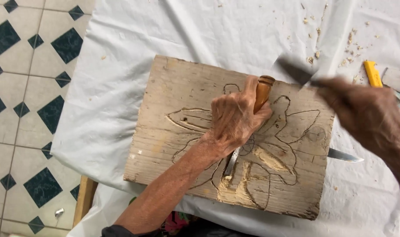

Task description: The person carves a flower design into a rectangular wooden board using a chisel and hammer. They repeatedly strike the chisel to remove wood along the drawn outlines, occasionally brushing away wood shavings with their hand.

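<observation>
A weathered wooden board lies on a white cloth, with a flower outline cut into it and pale fresh wood at the lower petals. My left hand grips a chisel by its orange wooden handle; the steel blade slants down onto the carved area. My right hand is blurred at the right, above the board's edge, holding a dark mallet or hammer raised near the chisel's handle top.
Wood chips are scattered at the upper right of the white cloth. A yellow-handled tool and a knife blade lie right of the board. Tiled floor is on the left.
</observation>
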